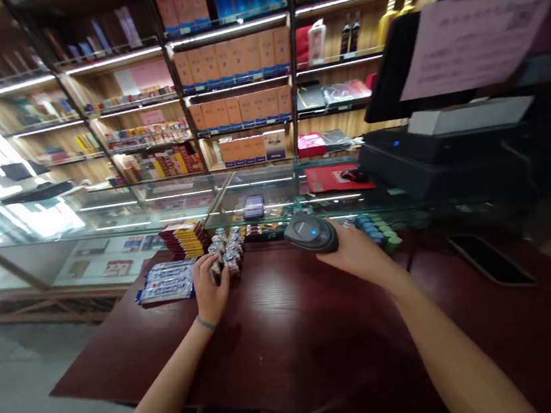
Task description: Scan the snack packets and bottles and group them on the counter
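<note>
My right hand (pixel 354 250) is wrapped round a dark grey barcode scanner (pixel 311 232), held above the table. A blue light glows on the scanner's top. My left hand (pixel 211 288) is at the near end of a cluster of small bottles (pixel 232 260) with silvery caps. Its thumb and fingers curve round one bottle, which they partly hide. Left of that hand lie blue-and-white plastic packets (pixel 167 280). Behind them stand stacks of yellow and dark red small boxes (pixel 186 239). Green and blue cylinders (pixel 387 236) stand beyond my right hand, partly hidden by it.
The dark red wooden table (pixel 279 320) meets a glass display case (pixel 155 204). On the right lie a phone (pixel 490 260) and a dark monitor (pixel 392 71) with a pink paper on it. A red mat (pixel 327 179) carries a mouse (pixel 352 175). Lit shelves (pixel 236 91) hold boxes and bottles.
</note>
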Action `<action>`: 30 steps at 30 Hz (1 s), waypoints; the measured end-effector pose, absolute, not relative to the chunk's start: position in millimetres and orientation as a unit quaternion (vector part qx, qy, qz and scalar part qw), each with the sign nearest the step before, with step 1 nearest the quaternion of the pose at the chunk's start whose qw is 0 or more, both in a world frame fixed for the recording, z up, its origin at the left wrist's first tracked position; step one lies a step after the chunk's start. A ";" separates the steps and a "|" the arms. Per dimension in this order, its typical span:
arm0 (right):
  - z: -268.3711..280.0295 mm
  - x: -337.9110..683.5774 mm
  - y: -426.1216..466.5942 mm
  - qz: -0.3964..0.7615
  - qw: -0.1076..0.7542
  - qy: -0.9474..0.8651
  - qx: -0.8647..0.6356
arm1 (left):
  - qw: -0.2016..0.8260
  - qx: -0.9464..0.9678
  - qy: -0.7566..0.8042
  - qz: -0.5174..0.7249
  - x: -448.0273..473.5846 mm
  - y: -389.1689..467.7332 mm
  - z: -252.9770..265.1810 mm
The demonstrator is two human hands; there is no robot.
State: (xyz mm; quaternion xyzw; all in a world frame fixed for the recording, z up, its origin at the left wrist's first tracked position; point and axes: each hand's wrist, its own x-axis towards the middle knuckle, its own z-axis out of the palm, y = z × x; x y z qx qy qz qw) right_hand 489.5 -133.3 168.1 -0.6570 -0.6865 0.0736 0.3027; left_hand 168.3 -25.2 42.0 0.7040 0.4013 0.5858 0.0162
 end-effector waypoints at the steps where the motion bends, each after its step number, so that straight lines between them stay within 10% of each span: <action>1: 170.3 498.8 -134.3 0.072 0.318 -0.682 -0.655 | 0.036 0.719 0.381 0.580 184.6 -22.4 44.5; 12: 195.0 589.4 -170.6 0.133 0.455 -0.575 -0.667 | 0.282 0.769 0.262 0.510 421.6 6.0 28.0; 30: 191.3 657.7 -198.5 0.142 0.530 -0.482 -0.683 | 0.336 0.767 0.291 0.462 544.3 20.1 -13.2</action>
